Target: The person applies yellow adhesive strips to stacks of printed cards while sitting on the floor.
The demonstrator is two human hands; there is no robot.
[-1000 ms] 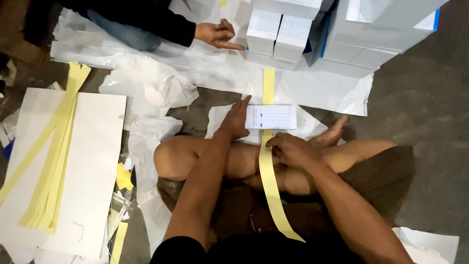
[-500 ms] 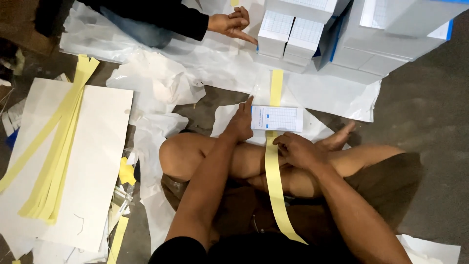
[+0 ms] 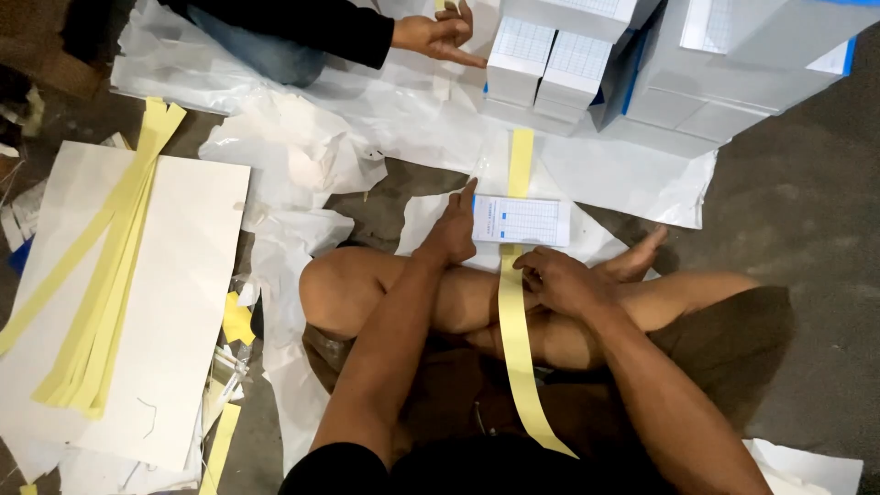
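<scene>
Small white box (image 3: 521, 221): on floor sheet just past crossed legs, lying across yellow strip (image 3: 516, 339). L hand (image 3: 451, 231): fingers flat, pressing box's L edge. R hand (image 3: 559, 280): fingers curled, pinching strip nr box's near edge. Stacked boxes (image 3: 550, 60) beyond; bare floor to R.

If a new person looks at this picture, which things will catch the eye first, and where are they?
In the middle, a long yellow paper strip runs over the person's crossed legs and under a small white box on the floor; the left hand steadies the box's edge, and the right hand presses on the strip. At the top, white boxes stand stacked, where another person's hand reaches. On the left, more yellow strips lie across a white board.
</scene>
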